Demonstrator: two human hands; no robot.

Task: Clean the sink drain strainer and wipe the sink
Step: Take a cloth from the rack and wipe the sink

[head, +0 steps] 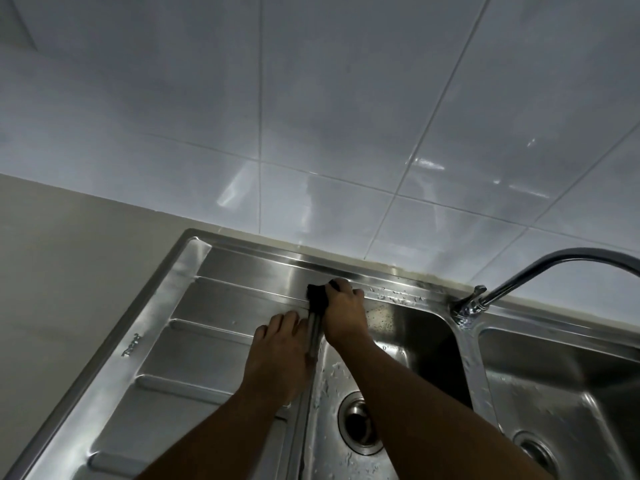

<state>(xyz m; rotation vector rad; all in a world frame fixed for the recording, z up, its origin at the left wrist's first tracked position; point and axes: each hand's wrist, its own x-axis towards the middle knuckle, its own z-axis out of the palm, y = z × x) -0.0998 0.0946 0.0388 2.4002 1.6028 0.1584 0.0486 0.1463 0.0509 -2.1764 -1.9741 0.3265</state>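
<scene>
A stainless steel sink [429, 327] with two basins and a ribbed drainboard [194, 341] on the left fills the lower view. My right hand [343, 313] grips a dark scrubbing pad [317, 297] and presses it on the back corner where the drainboard meets the left basin. My left hand [277, 355] lies flat, fingers spread, on the drainboard at the basin's edge. The left basin's drain opening [358, 422] shows dark, with no strainer seen in it. The right basin's drain [535, 452] is partly in view.
A curved chrome faucet [512, 285] rises from the divider between the basins. Water drops sit on the back ledge and in the left basin. White wall tiles stand behind; a beige countertop [69, 271] lies to the left.
</scene>
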